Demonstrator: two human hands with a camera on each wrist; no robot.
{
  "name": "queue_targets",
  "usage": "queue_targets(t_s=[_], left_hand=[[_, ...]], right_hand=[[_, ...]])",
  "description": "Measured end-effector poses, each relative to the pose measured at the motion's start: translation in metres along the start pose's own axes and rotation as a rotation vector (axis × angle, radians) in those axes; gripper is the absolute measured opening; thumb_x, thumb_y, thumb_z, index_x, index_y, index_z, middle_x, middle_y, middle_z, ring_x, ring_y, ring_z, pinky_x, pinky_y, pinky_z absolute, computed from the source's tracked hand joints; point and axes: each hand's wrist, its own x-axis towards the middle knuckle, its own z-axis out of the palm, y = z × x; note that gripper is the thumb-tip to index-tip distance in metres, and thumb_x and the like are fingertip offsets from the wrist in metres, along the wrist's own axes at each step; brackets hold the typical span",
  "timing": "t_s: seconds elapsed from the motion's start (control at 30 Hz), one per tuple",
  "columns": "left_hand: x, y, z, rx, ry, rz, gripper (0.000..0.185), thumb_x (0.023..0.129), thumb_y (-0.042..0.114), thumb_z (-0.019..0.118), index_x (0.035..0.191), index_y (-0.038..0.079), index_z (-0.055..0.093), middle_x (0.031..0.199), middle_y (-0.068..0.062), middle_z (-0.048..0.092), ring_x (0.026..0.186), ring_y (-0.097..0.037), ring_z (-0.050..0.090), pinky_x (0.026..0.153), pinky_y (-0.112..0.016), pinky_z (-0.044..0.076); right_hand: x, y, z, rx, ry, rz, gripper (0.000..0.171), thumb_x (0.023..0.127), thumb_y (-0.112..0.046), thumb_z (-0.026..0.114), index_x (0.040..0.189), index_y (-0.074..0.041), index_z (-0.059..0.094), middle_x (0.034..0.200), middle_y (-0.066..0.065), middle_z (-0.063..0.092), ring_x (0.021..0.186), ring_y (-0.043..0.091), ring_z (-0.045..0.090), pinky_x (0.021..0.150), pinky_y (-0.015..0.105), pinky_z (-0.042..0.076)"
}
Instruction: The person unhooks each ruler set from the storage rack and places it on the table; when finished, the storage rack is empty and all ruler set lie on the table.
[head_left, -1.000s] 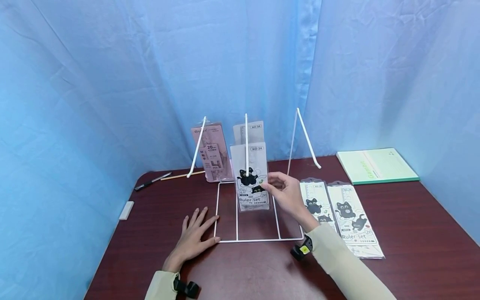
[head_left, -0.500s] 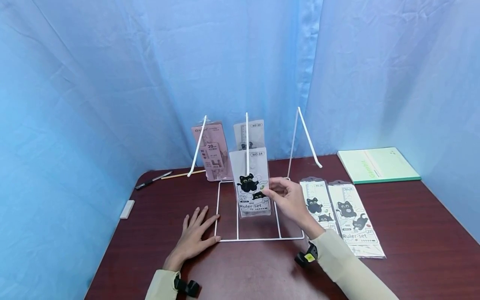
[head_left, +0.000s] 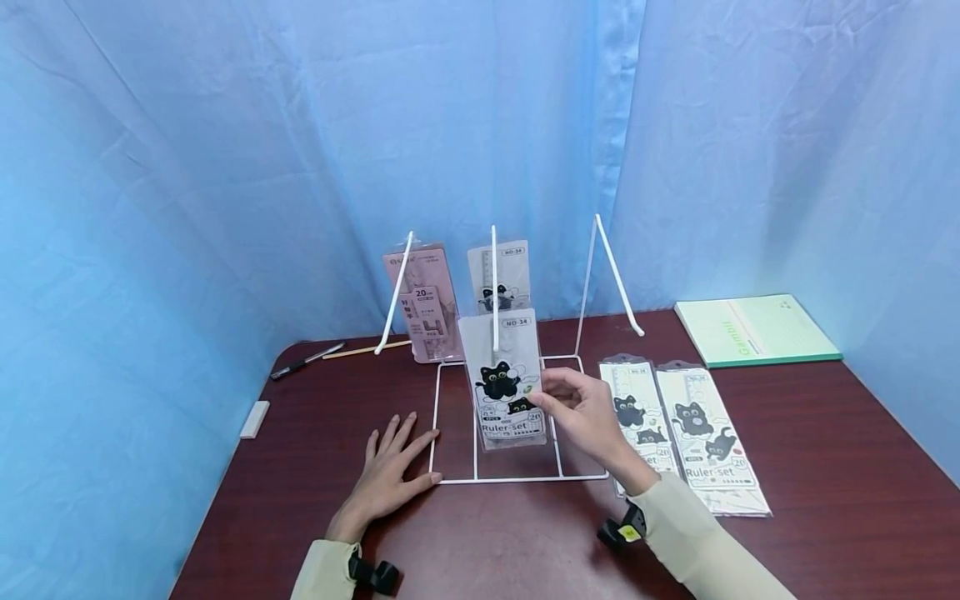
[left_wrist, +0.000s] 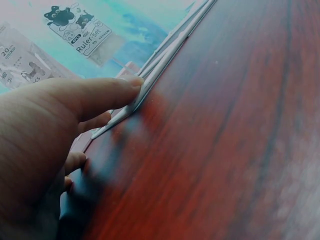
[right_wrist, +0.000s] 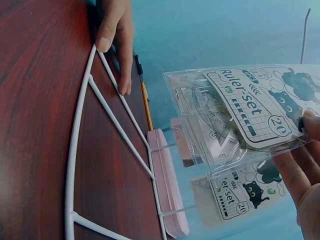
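Ruler-set pack (head_left: 506, 379) lower; wrist-view protractor.

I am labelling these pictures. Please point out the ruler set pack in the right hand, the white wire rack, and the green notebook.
ruler set pack (head_left: 504, 383), head view, printed front.
white wire rack (head_left: 517, 480), head view, front base wire.
green notebook (head_left: 753, 329), head view, cover.

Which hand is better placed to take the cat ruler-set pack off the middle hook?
Right: the right hand already pinches the ruler-set pack, while the left hand lies flat, steadying the white wire rack.
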Motion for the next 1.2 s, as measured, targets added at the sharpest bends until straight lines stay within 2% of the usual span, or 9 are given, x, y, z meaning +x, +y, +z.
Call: queue_targets(t_s=[0.53,1.2], left_hand=[[0.000,0.000,0.001,0.007,0.013,0.007,0.068,0.088,0.053,0.068,0.148,0.026,0.052,0.166,-0.016,0.027,0.156,-0.044,0.012,0.118,-0.072,0.005],[0.000,0.001,0.000,0.023,0.003,0.000,0.068,0.089,0.053,0.067,0.148,0.026,0.051,0.166,-0.016,0.026,0.156,-0.043,0.012,0.118,-0.072,0.005]], right_hand=[[-0.018,-0.007,-0.005,-0.028,-0.006,-0.074,0.018,0.079,0.011,0.074,0.097,0.008,0.071,0.078,0.022,0.073,0.071,-0.010,0.065,0.062,0.017,0.057],[-0.036,-0.020,-0.007,0.059,-0.055,-0.175,0.019,0.078,0.013,0.074,0.096,0.007,0.070,0.077,0.024,0.070,0.072,-0.005,0.067,0.061,0.019,0.058]])
